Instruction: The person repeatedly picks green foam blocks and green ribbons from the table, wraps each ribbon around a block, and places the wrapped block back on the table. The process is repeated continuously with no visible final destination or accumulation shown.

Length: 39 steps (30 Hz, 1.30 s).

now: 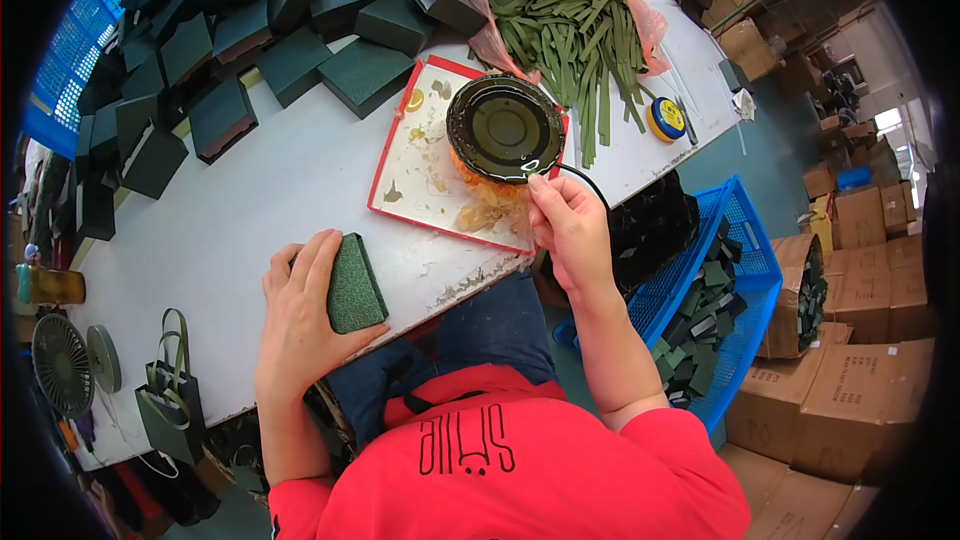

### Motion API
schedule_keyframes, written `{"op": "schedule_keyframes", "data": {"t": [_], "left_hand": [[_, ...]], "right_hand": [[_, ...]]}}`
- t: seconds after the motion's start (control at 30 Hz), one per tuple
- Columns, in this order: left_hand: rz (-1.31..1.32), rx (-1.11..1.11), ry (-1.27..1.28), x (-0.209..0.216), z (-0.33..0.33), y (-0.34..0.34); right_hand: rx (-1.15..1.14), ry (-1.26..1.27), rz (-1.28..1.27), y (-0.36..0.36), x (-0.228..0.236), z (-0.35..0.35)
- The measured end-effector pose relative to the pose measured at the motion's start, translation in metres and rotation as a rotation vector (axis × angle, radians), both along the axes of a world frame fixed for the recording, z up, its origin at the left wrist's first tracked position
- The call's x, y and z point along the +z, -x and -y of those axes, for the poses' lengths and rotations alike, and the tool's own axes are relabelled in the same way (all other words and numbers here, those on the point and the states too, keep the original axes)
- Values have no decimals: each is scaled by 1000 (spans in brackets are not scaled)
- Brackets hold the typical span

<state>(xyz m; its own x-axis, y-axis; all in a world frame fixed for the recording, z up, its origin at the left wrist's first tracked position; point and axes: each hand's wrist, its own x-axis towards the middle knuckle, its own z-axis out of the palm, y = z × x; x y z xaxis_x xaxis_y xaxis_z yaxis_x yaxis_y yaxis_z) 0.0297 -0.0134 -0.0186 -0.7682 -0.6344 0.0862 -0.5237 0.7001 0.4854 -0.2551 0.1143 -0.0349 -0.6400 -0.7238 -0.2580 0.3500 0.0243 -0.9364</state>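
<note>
My left hand is wrapped round a small box with a mottled green face, which rests on the white table near its front edge. The thumb lies along the box's near end and the fingers on its left side. My right hand is closed in a pinch at the near rim of a round black pot with dark, shiny liquid in it. Something small and pale shows at the fingertips, too small to name. The pot stands on a red-edged white board stained with amber drips.
Dark green boxes are heaped at the back left. A pink bag spills green ribbon strips behind the pot. A yellow-and-blue round tin sits right. Blue crate of green pieces stands beside the table; a fan is left.
</note>
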Motion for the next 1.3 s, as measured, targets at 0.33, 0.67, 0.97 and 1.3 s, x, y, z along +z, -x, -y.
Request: {"op": "schedule_keyframes", "data": {"t": [0.33, 0.67, 0.97, 1.3], "left_hand": [[-41, -4, -8, 1, 0, 1], [-380, -304, -167, 15, 6, 4], [-403, -385, -171, 17, 7, 8], [-411, -418, -167, 17, 7, 11]], "right_hand": [[20, 114, 83, -6, 10, -16], [691, -34, 13, -67, 35, -37], [848, -232, 87, -84, 42, -23], [856, -266, -95, -87, 33, -22]]}}
